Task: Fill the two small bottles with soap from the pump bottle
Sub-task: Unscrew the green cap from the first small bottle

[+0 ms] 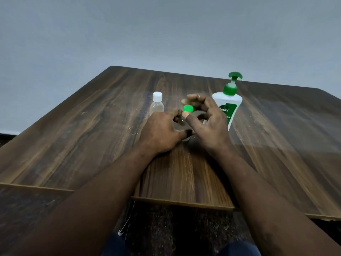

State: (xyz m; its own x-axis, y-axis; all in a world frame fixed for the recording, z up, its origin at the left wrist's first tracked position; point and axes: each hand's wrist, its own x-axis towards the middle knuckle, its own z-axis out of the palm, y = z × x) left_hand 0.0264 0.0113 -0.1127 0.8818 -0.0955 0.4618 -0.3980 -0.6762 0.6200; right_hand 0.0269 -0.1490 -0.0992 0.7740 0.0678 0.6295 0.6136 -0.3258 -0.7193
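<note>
wooden table carries everything. pump bottle stands upright at right, just behind my right hand. judged the heaviest item, stiff plastic; steady it at the body when pressing the head. left hand wraps the green-capped small bottle at table centre. right thumb and fingers pinch its green cap. judgement: thin clear plastic, light, tips easily, may dent if squeezed, so hold low on the body and twist at the cap. white-capped small bottle stands just left of my hands, capped, untouched
</note>
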